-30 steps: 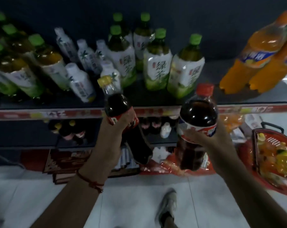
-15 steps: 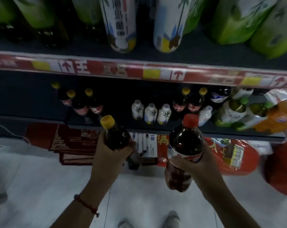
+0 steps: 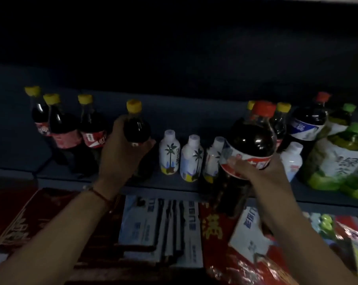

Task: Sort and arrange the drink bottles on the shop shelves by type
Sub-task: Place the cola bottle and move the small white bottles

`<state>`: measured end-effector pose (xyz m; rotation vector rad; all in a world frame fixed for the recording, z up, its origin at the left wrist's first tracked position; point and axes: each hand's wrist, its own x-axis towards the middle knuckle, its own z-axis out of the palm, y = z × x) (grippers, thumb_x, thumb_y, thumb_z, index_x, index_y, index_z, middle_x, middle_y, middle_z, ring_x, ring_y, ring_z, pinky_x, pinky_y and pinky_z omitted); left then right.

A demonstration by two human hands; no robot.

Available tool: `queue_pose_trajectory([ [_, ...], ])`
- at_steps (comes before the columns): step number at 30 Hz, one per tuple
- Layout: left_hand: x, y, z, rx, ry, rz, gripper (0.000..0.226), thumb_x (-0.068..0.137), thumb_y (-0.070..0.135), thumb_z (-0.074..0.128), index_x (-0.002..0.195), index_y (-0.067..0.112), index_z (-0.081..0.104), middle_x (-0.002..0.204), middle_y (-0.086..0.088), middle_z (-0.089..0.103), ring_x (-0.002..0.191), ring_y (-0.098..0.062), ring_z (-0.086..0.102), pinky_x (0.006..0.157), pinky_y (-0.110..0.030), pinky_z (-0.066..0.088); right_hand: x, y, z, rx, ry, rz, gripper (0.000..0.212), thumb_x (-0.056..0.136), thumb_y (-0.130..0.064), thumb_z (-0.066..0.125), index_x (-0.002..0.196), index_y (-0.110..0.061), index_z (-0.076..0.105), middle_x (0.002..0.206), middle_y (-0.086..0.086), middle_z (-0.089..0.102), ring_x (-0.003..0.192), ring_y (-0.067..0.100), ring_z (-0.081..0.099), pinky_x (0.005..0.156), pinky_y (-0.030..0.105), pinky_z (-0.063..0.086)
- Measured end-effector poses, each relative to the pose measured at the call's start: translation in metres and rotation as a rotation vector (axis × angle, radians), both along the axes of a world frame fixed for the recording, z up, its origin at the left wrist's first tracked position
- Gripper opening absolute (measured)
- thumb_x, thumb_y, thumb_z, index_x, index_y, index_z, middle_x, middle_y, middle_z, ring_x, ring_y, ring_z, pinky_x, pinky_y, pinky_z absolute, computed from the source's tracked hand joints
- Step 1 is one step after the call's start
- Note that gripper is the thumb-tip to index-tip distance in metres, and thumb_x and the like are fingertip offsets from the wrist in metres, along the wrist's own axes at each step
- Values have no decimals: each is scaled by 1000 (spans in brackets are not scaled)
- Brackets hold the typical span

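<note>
so, left hand (image 3: 120, 153): fingers wrapped round a small cola bottle (image 3: 136, 128), clear smooth plastic, dark drink, ridged yellow cap, held over the dark shelf (image 3: 194, 187).
right hand (image 3: 256, 171): fingers curled on the glossy red and white label of a big cola bottle (image 3: 250, 145), rounded shoulders, red cap, its base in front of the shelf edge.
left of the left fingers: three yellow-capped colas (image 3: 71, 128), standing.
between the hands: three white palm-print bottles (image 3: 189, 157), squat and matte.
beyond the right fingers: blue-label cola (image 3: 307, 126), green tea bottles (image 3: 338, 161) with green caps.
under the wrists: flat printed packs (image 3: 163, 227), crinkly red wrappers (image 3: 246, 270).
</note>
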<state>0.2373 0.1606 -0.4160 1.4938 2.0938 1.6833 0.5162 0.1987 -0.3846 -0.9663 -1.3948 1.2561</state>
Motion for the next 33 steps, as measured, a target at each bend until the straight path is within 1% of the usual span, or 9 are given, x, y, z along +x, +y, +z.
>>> queue_pose_trajectory([
  [4,-20,34,-20,21,104,54,63,80,30,81,129,14,46,114,6,61,104,-17,60,77,-27,43,-8,14,-13,87,4,-31,72,56,-34,88,121,-28,60,106,-7,73,96,8,70,84,32,54],
  [9,-25,63,-29,-42,163,132,82,81,44,78,144,12,35,126,-15,63,109,-38,62,77,-39,49,-6,22,-21,84,-31,-32,67,64,-32,84,125,-27,58,110,-5,72,100,10,69,85,32,55],
  [17,-22,83,-39,-25,74,167,76,73,62,70,130,24,38,121,-14,62,105,-40,62,82,-49,52,34,25,-46,43,-5,-82,70,59,-33,84,124,-27,59,109,-2,73,99,15,70,81,31,55],
  [20,-18,78,-31,-45,-16,112,109,64,84,58,151,32,16,133,-16,57,113,-40,59,91,-54,50,48,24,-42,34,25,-141,70,55,-31,85,120,-25,61,104,-2,74,94,14,71,73,25,55],
  [22,-8,68,-23,-53,-25,123,122,65,87,57,156,29,-2,142,-20,49,121,-40,55,98,-53,47,55,24,-41,35,52,-178,66,55,-28,84,117,-25,62,101,-2,74,92,14,72,71,24,55],
  [25,26,37,-10,64,257,154,93,84,45,70,155,12,20,137,-25,47,123,-41,46,98,-47,42,63,25,-38,55,89,-208,54,61,-23,81,112,-27,64,100,0,75,90,15,72,73,28,55],
  [27,61,25,-3,137,430,70,71,89,32,68,148,10,37,133,-20,51,121,-34,45,98,-42,39,63,29,-36,71,102,-238,51,66,-18,84,111,-25,62,99,0,74,87,13,71,68,22,55],
  [30,100,43,-5,88,632,-104,69,89,46,62,146,14,42,132,-10,55,122,-27,48,102,-41,37,59,40,-33,129,92,-249,49,74,-15,80,119,-20,60,103,-1,72,88,7,70,67,16,54],
  [33,110,77,-13,-106,808,-169,89,79,72,44,149,18,39,131,-9,55,126,-33,47,105,-54,35,52,51,-35,163,79,-274,53,75,-16,81,121,-17,57,104,-3,69,82,-3,68,63,10,51],
])
